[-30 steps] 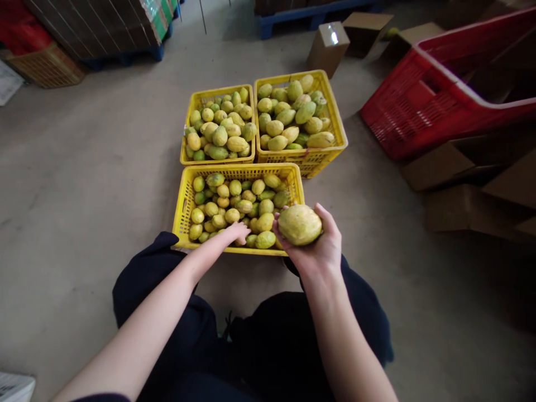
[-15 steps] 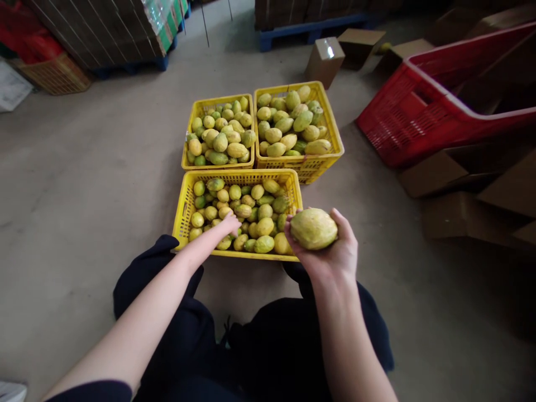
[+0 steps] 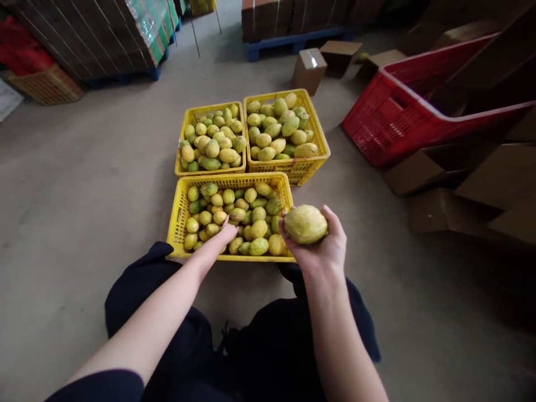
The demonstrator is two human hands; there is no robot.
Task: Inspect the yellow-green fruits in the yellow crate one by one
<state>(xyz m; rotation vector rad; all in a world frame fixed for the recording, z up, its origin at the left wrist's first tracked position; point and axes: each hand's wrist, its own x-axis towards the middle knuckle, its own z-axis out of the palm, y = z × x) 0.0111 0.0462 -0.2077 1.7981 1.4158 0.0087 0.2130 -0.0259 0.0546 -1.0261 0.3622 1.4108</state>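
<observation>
My right hand [image 3: 320,245] is wrapped from below around a large yellow-green oval fruit [image 3: 305,224], which looks like a papaya. It is held above the right front corner of the near yellow crate [image 3: 172,237]. My left hand [image 3: 229,230] is over the middle of that crate, index finger stretched out at a ridged yellow fruit [image 3: 237,214]. Whether the fingertip touches it I cannot tell. Nothing shows in the left hand, though its other fingers are partly hidden. Many smaller yellow and green fruits lie loose in the near crate.
Behind stand two more yellow crates of similar fruit, a left one [image 3: 180,134] and a deeper right one [image 3: 322,131]. To the right are a red basket [image 3: 377,125] and cardboard boxes [image 3: 435,212]. A small carton [image 3: 309,72] sits near a blue pallet [image 3: 276,46].
The view has shifted slightly, moving the crates a little left in the picture. My left index finger has stretched out among the fruits. My right hand still holds the same large fruit.
</observation>
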